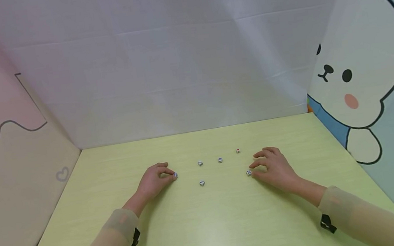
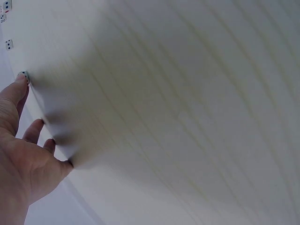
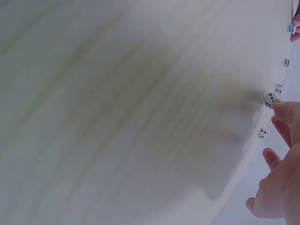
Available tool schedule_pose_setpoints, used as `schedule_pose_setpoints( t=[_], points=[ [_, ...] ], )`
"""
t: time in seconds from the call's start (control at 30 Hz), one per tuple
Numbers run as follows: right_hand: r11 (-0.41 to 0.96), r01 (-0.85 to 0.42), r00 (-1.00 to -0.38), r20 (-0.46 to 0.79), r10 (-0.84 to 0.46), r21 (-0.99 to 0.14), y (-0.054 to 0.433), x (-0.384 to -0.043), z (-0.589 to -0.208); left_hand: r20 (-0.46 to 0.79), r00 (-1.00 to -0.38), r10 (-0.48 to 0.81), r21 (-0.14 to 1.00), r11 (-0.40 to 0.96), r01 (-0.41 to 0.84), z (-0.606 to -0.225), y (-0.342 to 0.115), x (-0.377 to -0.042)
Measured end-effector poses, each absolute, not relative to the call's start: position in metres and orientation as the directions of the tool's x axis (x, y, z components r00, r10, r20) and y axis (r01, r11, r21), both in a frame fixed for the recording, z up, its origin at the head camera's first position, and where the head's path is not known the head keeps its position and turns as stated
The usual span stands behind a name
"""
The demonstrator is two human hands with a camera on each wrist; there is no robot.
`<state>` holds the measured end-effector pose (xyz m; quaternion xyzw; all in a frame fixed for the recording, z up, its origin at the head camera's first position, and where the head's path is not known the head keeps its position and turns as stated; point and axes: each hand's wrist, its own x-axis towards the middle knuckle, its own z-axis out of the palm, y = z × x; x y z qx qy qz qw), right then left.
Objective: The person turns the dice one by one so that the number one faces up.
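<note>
Resting on the green table (image 1: 211, 229), each hand touches a die: the left hand (image 1: 154, 182), fingers curled, fingertips on the die (image 1: 175, 175) at its 3 o'clock; the right hand (image 1: 275, 166) pinching another die (image 1: 248, 172) at its 9 o'clock. Four dice, including the nearest one (image 1: 202, 183), lie loose between them, seemingly untouched; the work looks barely begun.

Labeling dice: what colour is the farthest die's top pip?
Red, on the farthest die; head view shows it best.
</note>
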<state>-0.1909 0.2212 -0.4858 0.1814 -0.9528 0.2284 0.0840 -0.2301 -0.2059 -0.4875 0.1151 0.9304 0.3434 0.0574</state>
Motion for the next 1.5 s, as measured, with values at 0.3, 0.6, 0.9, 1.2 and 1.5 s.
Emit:
schedule_pose_setpoints(
  t=[0.3, 0.6, 0.9, 1.2, 1.5],
  points=[
    [0.835, -0.399, -0.914, 0.242, -0.326, -0.379, 0.2188, -0.1926, -0.4846, -0.025, -0.966, 0.257, 0.647, 0.741, 0.180, -0.4882, -0.2060, -0.2304],
    [0.834, -0.406, -0.911, 0.242, -0.335, -0.374, 0.2165, -0.1924, -0.4833, -0.023, -0.966, 0.258, 0.650, 0.738, 0.181, -0.4886, -0.2064, -0.2307],
    [0.837, -0.403, -0.912, 0.231, -0.338, -0.370, 0.2147, -0.1927, -0.4821, -0.031, -0.965, 0.260, 0.645, 0.743, 0.179, -0.4896, -0.2066, -0.2323],
    [0.839, -0.390, -0.918, 0.233, -0.322, -0.379, 0.2146, -0.1937, -0.4839, -0.029, -0.965, 0.261, 0.647, 0.740, 0.181, -0.4881, -0.2061, -0.2309],
    [0.849, -0.373, -0.926, 0.213, -0.312, -0.375, 0.2130, -0.1957, -0.4834, -0.032, -0.965, 0.262, 0.648, 0.740, 0.179, -0.4886, -0.2063, -0.2312]
  ],
)
